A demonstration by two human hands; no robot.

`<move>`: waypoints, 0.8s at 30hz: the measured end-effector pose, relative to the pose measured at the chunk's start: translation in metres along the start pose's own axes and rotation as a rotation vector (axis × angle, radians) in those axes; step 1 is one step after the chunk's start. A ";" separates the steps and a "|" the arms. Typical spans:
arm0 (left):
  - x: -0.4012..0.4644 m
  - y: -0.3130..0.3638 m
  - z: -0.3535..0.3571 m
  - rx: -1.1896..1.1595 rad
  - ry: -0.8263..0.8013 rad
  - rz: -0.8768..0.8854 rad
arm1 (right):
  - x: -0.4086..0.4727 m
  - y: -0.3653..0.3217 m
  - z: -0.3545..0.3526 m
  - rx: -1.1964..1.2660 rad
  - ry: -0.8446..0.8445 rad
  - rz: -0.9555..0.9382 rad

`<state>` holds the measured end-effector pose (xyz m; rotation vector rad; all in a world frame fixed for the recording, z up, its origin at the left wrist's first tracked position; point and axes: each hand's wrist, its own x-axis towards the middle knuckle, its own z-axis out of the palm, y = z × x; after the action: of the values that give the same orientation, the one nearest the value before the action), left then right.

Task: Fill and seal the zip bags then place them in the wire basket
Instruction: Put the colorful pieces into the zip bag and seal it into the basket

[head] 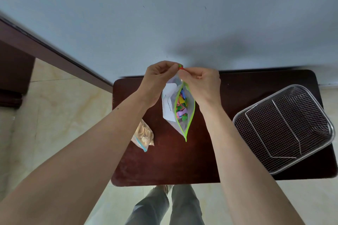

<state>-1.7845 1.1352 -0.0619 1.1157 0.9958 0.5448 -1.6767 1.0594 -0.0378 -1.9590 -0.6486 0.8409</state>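
Zip bag filled, mouth gaping; left hand and right hand grips pinched on slider; wire basket empty.

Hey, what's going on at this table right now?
A person holds a zip bag of colourful pieces above the table, left hand and right hand pinching its slider end. The green zip gapes open. Another bag lies on the table, and the wire basket holds nothing.
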 end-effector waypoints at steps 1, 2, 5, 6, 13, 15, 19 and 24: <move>0.000 -0.001 0.000 -0.008 0.006 0.002 | 0.000 0.000 -0.001 0.000 -0.006 -0.005; 0.000 -0.002 0.001 -0.013 0.011 0.003 | 0.000 0.001 -0.002 -0.004 -0.013 -0.011; -0.001 -0.006 0.001 -0.033 0.030 -0.008 | 0.000 0.000 -0.002 -0.034 -0.045 -0.051; -0.001 -0.007 0.001 -0.040 0.035 -0.020 | -0.001 0.000 -0.002 -0.052 -0.050 -0.066; -0.002 -0.012 0.006 -0.051 0.169 -0.032 | -0.010 0.005 -0.002 -0.088 -0.018 -0.081; 0.000 -0.011 0.004 -0.089 0.257 -0.053 | -0.015 0.010 -0.003 -0.109 -0.033 -0.068; 0.004 -0.008 -0.007 -0.114 0.398 -0.073 | -0.018 0.024 -0.014 -0.147 -0.060 -0.037; -0.005 -0.008 -0.010 0.011 0.348 0.003 | -0.009 0.026 -0.024 -0.224 -0.135 -0.102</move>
<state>-1.7966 1.1327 -0.0679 1.0513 1.2985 0.7538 -1.6610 1.0281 -0.0486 -2.0596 -0.9492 0.8740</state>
